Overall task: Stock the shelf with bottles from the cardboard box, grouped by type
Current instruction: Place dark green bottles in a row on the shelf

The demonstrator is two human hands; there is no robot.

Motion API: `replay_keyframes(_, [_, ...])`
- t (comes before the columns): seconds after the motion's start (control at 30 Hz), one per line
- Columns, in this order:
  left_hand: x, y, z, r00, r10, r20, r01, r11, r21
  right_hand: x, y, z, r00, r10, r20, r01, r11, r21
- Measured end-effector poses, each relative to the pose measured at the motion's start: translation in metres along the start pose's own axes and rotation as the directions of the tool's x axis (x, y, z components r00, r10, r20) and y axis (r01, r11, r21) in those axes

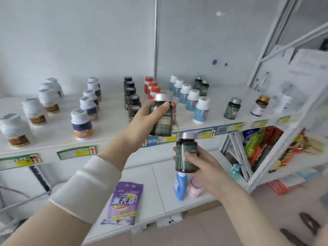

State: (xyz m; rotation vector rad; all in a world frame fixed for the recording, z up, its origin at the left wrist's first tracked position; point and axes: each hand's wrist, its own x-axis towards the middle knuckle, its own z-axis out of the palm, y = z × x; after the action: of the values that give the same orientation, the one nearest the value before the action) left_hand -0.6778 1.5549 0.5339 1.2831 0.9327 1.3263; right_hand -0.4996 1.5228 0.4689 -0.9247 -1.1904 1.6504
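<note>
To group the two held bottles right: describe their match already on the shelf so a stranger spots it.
On the upper white shelf, look right of the blue-labelled row. One bottle stands alone near the front edge. It has a silver cap and dark green label; the neighbour to its right is gold-capped.

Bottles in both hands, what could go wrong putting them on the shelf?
The left hand holds its bottle right in front of the red-capped row; it might knock them over. The matching silver-capped bottle stands farther right, so setting it down here could mix types.
</note>
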Motion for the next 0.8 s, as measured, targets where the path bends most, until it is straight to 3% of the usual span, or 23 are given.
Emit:
replay_keyframes(0.2, [0.097,-0.008,0.071,0.989,0.077,0.128,-0.084,0.995,0.050,0.048,-0.059,-0.102,0.984,-0.132,-0.122,0.126,0.991,-0.050])
replay_keyframes(0.5, [0.256,-0.011,0.154,0.976,0.017,0.219,-0.042,0.993,0.109,0.135,-0.154,-0.217,0.947,-0.238,-0.215,0.220,0.970,-0.102])
replay_keyframes(0.67, [0.325,-0.028,0.181,0.988,-0.024,0.150,0.000,0.988,0.157,0.193,-0.178,-0.267,0.955,-0.261,-0.143,0.243,0.961,-0.129])
replay_keyframes(0.8, [0.369,-0.049,0.184,0.999,-0.040,0.002,0.039,0.976,0.215,0.239,-0.180,-0.298,0.964,-0.247,-0.103,0.227,0.959,-0.171])
